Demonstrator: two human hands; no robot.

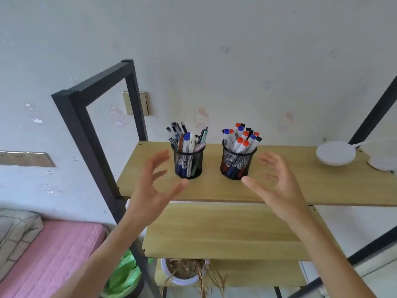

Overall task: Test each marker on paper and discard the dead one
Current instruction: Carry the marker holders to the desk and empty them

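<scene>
left hand point(150, 186) spread, empty | right hand point(277, 186) spread, empty | marker cup point(236, 162) between, nearer right

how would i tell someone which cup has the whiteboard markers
Look at the top wooden shelf of the black-framed rack. Two black mesh cups stand there; take the right mesh cup, packed with fat white markers with red and blue caps, not thin pens.

Two holders side by side on the top shelf point(300, 186)

The pen holder point(188, 162) stands left of the marker holder point(236, 163); a bowl point(335, 154) sits far right; a lower shelf point(225, 231) lies nearer.
</scene>
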